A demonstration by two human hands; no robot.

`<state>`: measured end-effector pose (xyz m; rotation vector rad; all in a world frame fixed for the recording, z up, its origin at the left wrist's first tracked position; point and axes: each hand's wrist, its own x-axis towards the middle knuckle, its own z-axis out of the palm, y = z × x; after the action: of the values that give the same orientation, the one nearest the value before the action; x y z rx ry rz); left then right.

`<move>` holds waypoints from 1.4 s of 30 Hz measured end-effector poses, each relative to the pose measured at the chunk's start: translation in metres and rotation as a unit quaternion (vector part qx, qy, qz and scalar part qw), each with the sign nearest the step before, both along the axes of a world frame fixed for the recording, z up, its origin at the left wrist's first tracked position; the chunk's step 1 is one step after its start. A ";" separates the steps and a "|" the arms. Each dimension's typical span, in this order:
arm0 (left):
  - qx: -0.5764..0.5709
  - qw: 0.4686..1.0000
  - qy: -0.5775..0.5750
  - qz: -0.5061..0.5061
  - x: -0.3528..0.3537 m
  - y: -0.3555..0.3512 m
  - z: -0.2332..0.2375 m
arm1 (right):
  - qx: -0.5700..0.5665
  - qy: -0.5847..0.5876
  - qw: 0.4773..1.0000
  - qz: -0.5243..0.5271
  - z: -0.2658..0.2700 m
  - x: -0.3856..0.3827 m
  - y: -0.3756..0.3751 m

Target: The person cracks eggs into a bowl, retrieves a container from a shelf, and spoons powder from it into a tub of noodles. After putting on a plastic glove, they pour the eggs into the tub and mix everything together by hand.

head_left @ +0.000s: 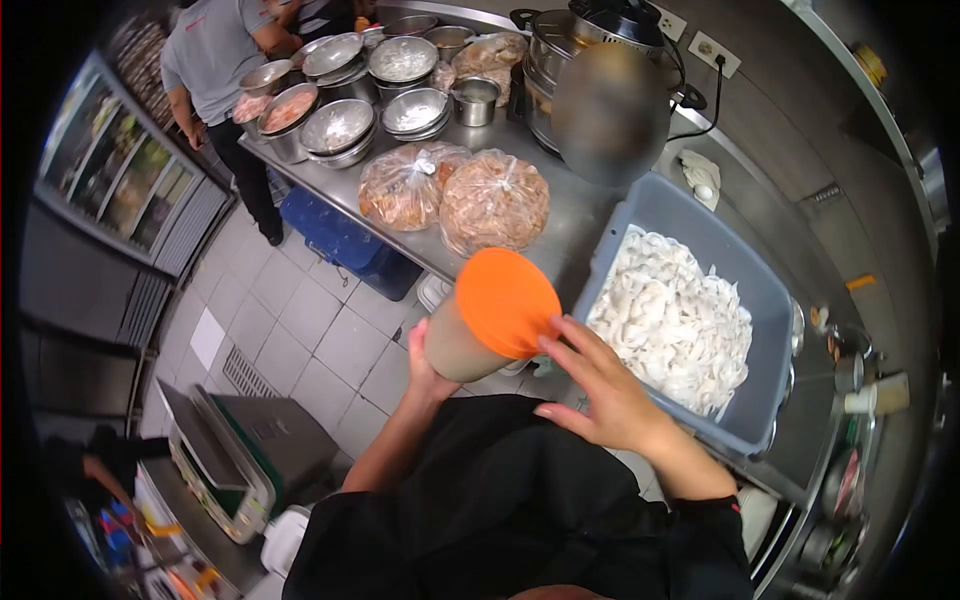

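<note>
A tall, pale container [460, 345] with an orange lid [508, 302] is held in front of my body. My left hand [430, 365] is wrapped round its side, low down. At the lid's right edge, my right hand [600, 390] has its fingers spread, with the fingertips near or touching the rim. A grey tub [765, 330] of white, strip-like pieces [675, 320] is to the right of my right hand. Beyond the container, two clear bags [495, 200] [405, 185] of pinkish food lie on the steel counter [575, 215].
Metal bowls [403, 60] and pots are stacked at the counter's back left. A blurred dark round object [610, 115] is near the large pots. A blue bin [350, 245] sits below the counter edge. Co-workers [215, 60] [75, 470] are at upper and lower left.
</note>
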<state>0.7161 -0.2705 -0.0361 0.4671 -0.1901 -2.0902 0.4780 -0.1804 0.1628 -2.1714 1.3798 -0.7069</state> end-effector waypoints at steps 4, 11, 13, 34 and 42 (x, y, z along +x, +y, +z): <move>0.027 0.991 -0.010 -0.132 0.025 -0.055 0.010 | -0.042 0.056 0.985 -0.156 -0.039 0.076 -0.040; -0.092 0.894 -0.338 -0.278 0.020 -0.138 0.017 | -0.110 0.052 0.950 -0.288 -0.076 0.092 -0.080; -0.144 0.811 -0.431 -0.368 0.025 -0.166 0.008 | -0.103 0.046 0.945 -0.306 -0.086 0.088 -0.088; -0.573 0.495 -0.645 -0.098 -0.081 -0.300 -0.015 | -0.115 0.179 0.928 -0.307 -0.091 0.091 -0.138; -0.328 0.833 -0.329 -0.300 -0.073 -0.287 0.022 | -0.131 0.069 0.878 -0.456 -0.077 0.081 -0.163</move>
<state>0.6433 -0.5573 -0.0145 0.7380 -1.5833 -2.1703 0.5595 -0.3436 0.0862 -1.6666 2.5463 -1.1170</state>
